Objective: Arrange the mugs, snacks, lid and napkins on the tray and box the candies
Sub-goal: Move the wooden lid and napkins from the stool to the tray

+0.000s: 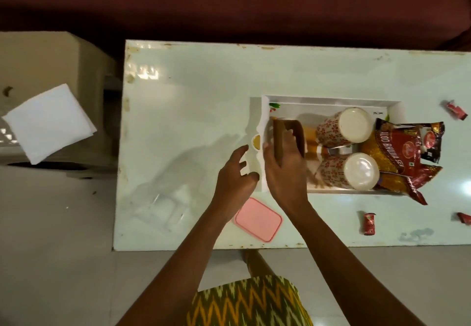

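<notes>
**Head view, looking down.** The white tray (331, 100) lies right of centre on the desk (204, 91), its long axis running left to right across the frame.

- **In the tray:** two mugs with a red floral pattern, one above (339, 129) and one below (331, 170). Each turns a round white end towards the camera.
- **At the tray's right end:** red and orange snack packets (400, 152) overhang the rim, slanting towards the lower right.
- **At its left end:** white napkins (264, 121) stand against the rim.
- **Right hand (283, 170):** grips a brown flat piece (288, 126), held on edge.
- **Left hand (234, 172):** fingers spread and relaxed just beside the napkins, holding nothing.
- **Near edge of the desk:** a pink lid (258, 219) lies at a slant, with a clear box (163, 203) to its left.
- **At the right of the desk:** three red-wrapped candies (456, 110) (369, 226) (464, 220) lie well apart.

The desk is pale, glossy and chipped at the edges, and it stands on a light floor (51, 249). At upper left a folded white cloth (48, 121) rests on a cardboard carton (63, 57).
</notes>
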